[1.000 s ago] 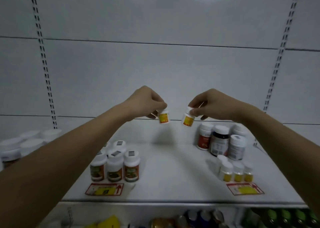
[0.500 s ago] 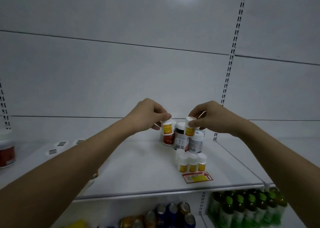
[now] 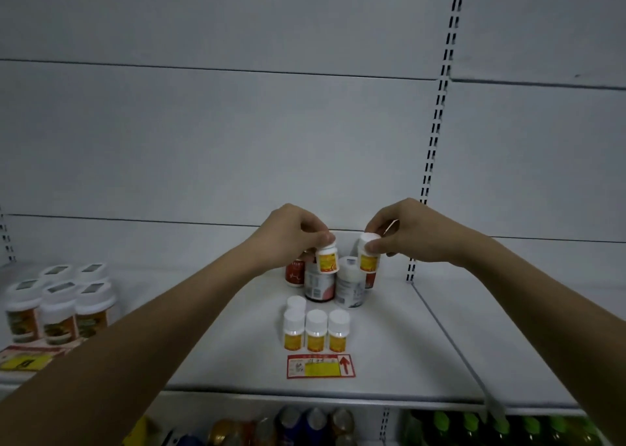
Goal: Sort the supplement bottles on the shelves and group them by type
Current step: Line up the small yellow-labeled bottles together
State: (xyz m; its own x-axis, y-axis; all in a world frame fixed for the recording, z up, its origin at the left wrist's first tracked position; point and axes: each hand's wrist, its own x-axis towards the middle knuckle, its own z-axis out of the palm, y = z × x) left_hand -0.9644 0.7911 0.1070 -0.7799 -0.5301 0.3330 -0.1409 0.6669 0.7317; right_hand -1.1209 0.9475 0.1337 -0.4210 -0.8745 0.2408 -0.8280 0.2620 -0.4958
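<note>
- Your left hand (image 3: 291,233) pinches a small yellow-label bottle (image 3: 327,257) by its white cap, fingers curled down over the top, bottle hanging upright in the air
- Your right hand (image 3: 406,232) does the same with a second yellow-label bottle (image 3: 368,255), thumb and fingertips closed on the cap, this one tilted a bit
- Both held bottles sit close together, not touching, right above the bigger bottles at the back of the shelf (image 3: 220,344): a red-label one (image 3: 294,273), a dark one (image 3: 317,288) and a white one (image 3: 350,284)
- In front of those you've got the matching yellow-label group (image 3: 315,332), three in a row with a fourth just behind the left one
- A red and yellow price tag (image 3: 321,366) lies flat at the shelf edge just in front of that row
- Far left there's a cluster of orange-label bottles (image 3: 57,310) with white lids
- Below the shelf, cans (image 3: 305,423) and green-capped bottles (image 3: 491,427) show, pretty blurry
</note>
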